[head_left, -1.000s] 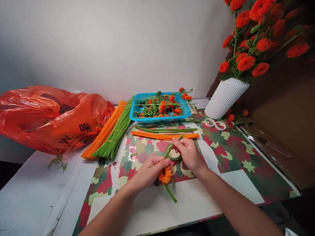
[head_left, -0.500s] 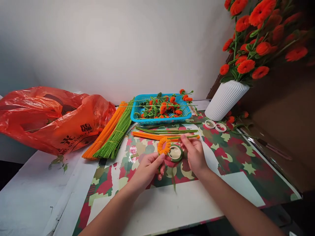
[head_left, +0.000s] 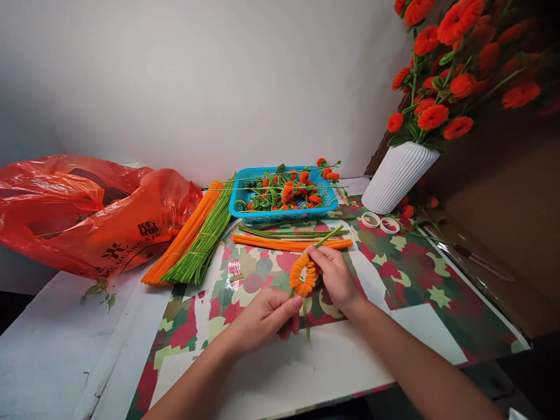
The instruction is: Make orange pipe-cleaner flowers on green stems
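An orange pipe-cleaner flower ring is between my hands, its loops forming an oval around a small gap. At its lower edge my left hand is closed, thumb and fingers pinching it where a bit of green shows. My right hand is closed at the upper right of the ring, gripping a green pipe cleaner whose free end points up and right. A thin green strip hangs below the ring. The green tape roll is mostly hidden behind the flower and my right hand.
Orange pipe cleaners lie in a row behind my hands. A blue basket holds finished flowers. Large orange and green bundles lie left, beside a red plastic bag. A white vase and white rings are right.
My right hand has moved in left and down to the ring, bringing the green pipe cleaner against it. The ring has shifted slightly right and down, now covering the tape roll.
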The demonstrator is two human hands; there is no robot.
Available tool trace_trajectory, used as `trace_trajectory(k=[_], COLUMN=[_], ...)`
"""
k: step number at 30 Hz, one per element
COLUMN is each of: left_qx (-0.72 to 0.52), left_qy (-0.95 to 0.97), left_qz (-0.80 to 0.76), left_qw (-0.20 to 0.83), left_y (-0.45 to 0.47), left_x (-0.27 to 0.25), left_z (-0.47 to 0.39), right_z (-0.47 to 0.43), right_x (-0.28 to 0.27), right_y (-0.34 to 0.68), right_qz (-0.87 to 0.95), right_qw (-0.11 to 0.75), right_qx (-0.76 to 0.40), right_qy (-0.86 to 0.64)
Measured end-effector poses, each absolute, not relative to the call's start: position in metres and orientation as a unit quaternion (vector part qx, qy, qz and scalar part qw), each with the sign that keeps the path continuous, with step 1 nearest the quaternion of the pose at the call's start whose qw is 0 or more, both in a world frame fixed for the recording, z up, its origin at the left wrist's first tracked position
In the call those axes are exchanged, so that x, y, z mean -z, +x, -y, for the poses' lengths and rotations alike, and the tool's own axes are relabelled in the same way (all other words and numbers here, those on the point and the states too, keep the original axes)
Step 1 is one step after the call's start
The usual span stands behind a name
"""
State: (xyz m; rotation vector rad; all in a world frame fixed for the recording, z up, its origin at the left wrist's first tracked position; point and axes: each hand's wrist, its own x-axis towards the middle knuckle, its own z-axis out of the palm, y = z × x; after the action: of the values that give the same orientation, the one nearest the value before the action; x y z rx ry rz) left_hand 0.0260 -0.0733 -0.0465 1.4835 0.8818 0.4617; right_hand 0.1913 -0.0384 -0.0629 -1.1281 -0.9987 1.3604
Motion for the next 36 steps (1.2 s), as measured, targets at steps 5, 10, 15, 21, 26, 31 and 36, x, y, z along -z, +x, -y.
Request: trace_trajectory(k=[5, 10, 15, 21, 26, 31, 36], left_qx=[-0.156, -0.298, -0.333, -0.340, -0.361, -0.324, -0.290], left_qy=[0.740, 0.613, 0.500, 0.534, 0.543, 0.568, 0.579], left_qz=[-0.308, -0.378, -0.421, -0.440, -0.440, -0.431, -0.421], left_qw=[0.577, 0.626, 0.680, 0.637, 0.618, 0.622, 0.635], left_y=[0.026, 0.024, 0.029, 0.034, 0.035, 0.036, 0.036], left_x=[0.043, 0.054, 0.051, 0.048, 0.049, 0.049, 0.049], left_z=[0.076, 0.067, 0.062, 0.065, 0.063, 0.064, 0.065], right_z=[0.029, 0.036, 0.049, 0.054, 0.055, 0.053, 0.049], right_x=[0.066, 0.061, 0.060, 0.056, 0.052, 0.055, 0.058], right_y=[0.197, 0.191, 0.183, 0.180, 0.178, 0.177, 0.177], right_qz=[0.384, 0.401, 0.482, 0.588, 0.598, 0.509, 0.452], right_qw=[0.566, 0.522, 0.499, 0.469, 0.500, 0.526, 0.552], right_qx=[-0.570, -0.592, -0.543, -0.460, -0.425, -0.517, -0.543], right_qy=[-0.455, -0.465, -0.473, -0.472, -0.459, -0.444, -0.443])
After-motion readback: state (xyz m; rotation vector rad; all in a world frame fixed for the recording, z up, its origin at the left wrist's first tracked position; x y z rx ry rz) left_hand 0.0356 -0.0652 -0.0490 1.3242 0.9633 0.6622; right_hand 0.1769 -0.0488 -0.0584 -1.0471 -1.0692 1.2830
